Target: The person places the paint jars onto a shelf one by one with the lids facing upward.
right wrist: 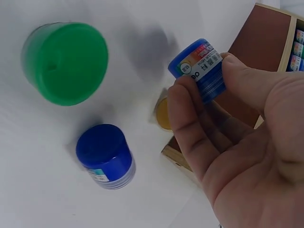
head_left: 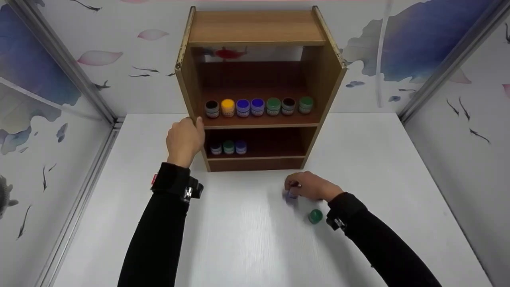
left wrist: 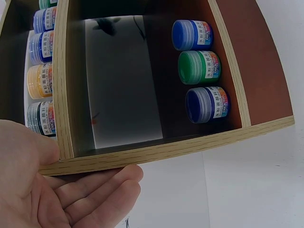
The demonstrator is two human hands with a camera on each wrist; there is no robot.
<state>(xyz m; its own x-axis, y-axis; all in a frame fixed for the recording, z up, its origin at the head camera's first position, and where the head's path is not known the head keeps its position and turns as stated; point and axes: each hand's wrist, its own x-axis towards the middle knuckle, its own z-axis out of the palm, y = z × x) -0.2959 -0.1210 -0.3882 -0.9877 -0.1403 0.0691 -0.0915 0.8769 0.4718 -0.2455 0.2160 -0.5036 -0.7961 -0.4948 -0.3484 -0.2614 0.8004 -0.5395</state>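
Note:
My right hand (head_left: 312, 186) pinches a small blue paint jar (right wrist: 197, 64) between thumb and fingers, low over the white table in front of the wooden shelf unit (head_left: 265, 164). In the right wrist view the jar is tilted, its label showing. A green-lidded jar (head_left: 315, 216) sits near that wrist. Also on the table in the right wrist view are a dark blue jar (right wrist: 105, 154) and a yellow one (right wrist: 163, 114), the latter partly hidden by my fingers. My left hand (head_left: 185, 139) grips the unit's left side panel (left wrist: 133, 156), thumb at the front edge, fingers along the outside.
The middle shelf carries a row of several paint jars (head_left: 243, 107) in black, yellow, blue and green. On the left of the lower shelf stand three more, including a green jar (head_left: 228, 147). Patterned wall panels (head_left: 450, 99) enclose the table at the back and sides.

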